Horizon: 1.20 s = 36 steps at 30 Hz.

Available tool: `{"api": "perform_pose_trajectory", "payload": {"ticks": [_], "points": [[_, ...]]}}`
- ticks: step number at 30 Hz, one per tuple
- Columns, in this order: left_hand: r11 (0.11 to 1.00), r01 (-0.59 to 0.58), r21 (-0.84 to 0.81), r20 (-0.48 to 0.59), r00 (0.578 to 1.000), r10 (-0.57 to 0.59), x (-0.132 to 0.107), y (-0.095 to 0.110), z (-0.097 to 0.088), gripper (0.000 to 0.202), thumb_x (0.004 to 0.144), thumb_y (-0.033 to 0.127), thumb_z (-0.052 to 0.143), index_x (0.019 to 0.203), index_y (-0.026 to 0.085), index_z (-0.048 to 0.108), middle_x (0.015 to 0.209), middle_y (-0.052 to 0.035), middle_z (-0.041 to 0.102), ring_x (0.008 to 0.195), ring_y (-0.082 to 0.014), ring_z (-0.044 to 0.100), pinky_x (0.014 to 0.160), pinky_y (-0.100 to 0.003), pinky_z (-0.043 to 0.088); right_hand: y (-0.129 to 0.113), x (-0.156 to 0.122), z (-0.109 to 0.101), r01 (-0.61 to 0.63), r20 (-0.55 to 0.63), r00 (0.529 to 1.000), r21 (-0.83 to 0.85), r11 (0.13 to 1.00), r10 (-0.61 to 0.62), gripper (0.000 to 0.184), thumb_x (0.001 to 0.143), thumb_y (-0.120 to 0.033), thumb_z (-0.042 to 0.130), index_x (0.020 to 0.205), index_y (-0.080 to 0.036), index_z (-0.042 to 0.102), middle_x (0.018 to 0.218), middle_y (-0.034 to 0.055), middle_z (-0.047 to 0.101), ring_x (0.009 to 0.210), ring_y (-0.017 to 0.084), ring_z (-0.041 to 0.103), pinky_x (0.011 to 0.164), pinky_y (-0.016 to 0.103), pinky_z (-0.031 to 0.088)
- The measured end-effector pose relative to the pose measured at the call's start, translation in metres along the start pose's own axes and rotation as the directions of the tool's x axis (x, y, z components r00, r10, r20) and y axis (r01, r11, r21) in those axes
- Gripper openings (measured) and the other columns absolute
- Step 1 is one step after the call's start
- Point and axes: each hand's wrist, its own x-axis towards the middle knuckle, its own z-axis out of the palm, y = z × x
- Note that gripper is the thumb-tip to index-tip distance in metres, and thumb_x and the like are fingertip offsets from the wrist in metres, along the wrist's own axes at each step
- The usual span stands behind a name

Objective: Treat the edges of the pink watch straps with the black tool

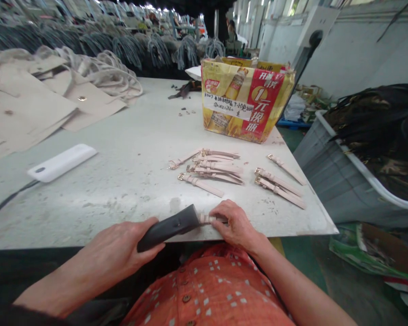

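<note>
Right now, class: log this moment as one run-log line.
left hand: holds black tool | right hand: holds pink strap | nearby: buckled watch straps

Watch straps (214, 167) on table (122, 181), cardboard box (248, 102) behind.

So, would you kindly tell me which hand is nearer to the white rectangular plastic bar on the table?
Left. The left hand grips a black tool at the table's near edge, in front of the white bar; the right hand is farther off.
</note>
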Motion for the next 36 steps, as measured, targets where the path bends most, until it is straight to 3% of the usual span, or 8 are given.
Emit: {"api": "perform_pose_trajectory", "payload": {"ticks": [5, 9, 13, 20, 28, 32, 36], "points": [[0.999, -0.023, 0.033, 0.047, 0.999, 0.022, -0.014, 0.015, 0.01, 0.035, 0.105, 0.058, 0.061, 0.11, 0.034, 0.086, 0.098, -0.0081, 0.098, 0.092, -0.0363, 0.094, 0.08, -0.041, 0.06, -0.005, 0.0, -0.001, -0.077, 0.011, 0.997, 0.026, 0.997, 0.077, 0.019, 0.105, -0.014, 0.091, 0.119, -0.026, 0.086, 0.117, 0.0064, 0.086, 0.111, 0.028, 0.075, 0.108, 0.043, 0.062], [0.995, -0.061, 0.085, 0.154, 0.987, 0.047, -0.014, 0.035, 0.005, 0.035, 0.109, 0.053, 0.06, 0.118, 0.032, 0.086, 0.113, -0.0103, 0.1, 0.103, -0.037, 0.096, 0.083, -0.041, 0.062, -0.01, 0.001, -0.004, -0.081, 0.026, 0.996, 0.037, 0.996, 0.081, 0.017, 0.106, -0.013, 0.091, 0.114, -0.026, 0.083, 0.114, 0.0055, 0.083, 0.11, 0.027, 0.074, 0.108, 0.043, 0.062], [0.986, -0.043, 0.159, 0.203, 0.979, 0.01, -0.007, 0.052, 0.0, 0.032, 0.115, 0.047, 0.06, 0.125, 0.03, 0.085, 0.116, -0.012, 0.1, 0.108, -0.0385, 0.097, 0.088, -0.042, 0.065, -0.012, 0.001, -0.006, -0.103, 0.039, 0.994, 0.055, 0.993, 0.101, 0.022, 0.104, -0.007, 0.086, 0.113, -0.026, 0.079, 0.115, 0.0055, 0.084, 0.111, 0.027, 0.075, 0.109, 0.043, 0.062], [0.987, -0.068, 0.148, 0.097, 0.994, 0.054, 0.003, 0.055, 0.006, 0.028, 0.109, 0.045, 0.069, 0.126, 0.029, 0.086, 0.106, -0.0119, 0.099, 0.108, -0.04, 0.099, 0.089, -0.04, 0.067, -0.008, -0.001, -0.007, -0.152, 0.02, 0.988, 0.099, 0.983, 0.151, 0.035, 0.1, -0.003, 0.08, 0.123, -0.029, 0.075, 0.119, 0.0038, 0.087, 0.113, 0.027, 0.08, 0.109, 0.042, 0.065], [0.982, -0.037, 0.184, 0.197, 0.98, -0.001, -0.008, 0.044, -0.005, 0.033, 0.116, 0.047, 0.057, 0.123, 0.03, 0.084, 0.113, -0.0108, 0.1, 0.108, -0.038, 0.098, 0.085, -0.041, 0.062, -0.008, -0.002, -0.003, -0.159, 0.022, 0.987, 0.088, 0.983, 0.158, 0.038, 0.101, -0.005, 0.08, 0.13, -0.028, 0.074, 0.124, 0.0059, 0.09, 0.117, 0.028, 0.082, 0.112, 0.045, 0.065], [0.977, -0.031, 0.209, 0.196, 0.981, -0.011, -0.008, 0.056, 0.0, 0.032, 0.118, 0.043, 0.058, 0.13, 0.028, 0.084, 0.119, -0.0138, 0.1, 0.115, -0.0414, 0.098, 0.09, -0.044, 0.065, -0.008, -0.002, -0.005, -0.166, 0.027, 0.986, 0.09, 0.982, 0.164, 0.035, 0.102, -0.007, 0.081, 0.129, -0.028, 0.075, 0.123, 0.0061, 0.089, 0.116, 0.029, 0.082, 0.111, 0.045, 0.065], [0.974, -0.046, 0.223, 0.145, 0.989, 0.013, 0.0, 0.069, 0.006, 0.03, 0.115, 0.038, 0.063, 0.132, 0.027, 0.085, 0.112, -0.0149, 0.099, 0.113, -0.0436, 0.098, 0.092, -0.045, 0.066, -0.008, -0.002, -0.007, -0.161, 0.019, 0.987, 0.097, 0.982, 0.16, 0.034, 0.101, -0.007, 0.08, 0.126, -0.029, 0.075, 0.122, 0.005, 0.09, 0.114, 0.028, 0.081, 0.109, 0.044, 0.065]]}}
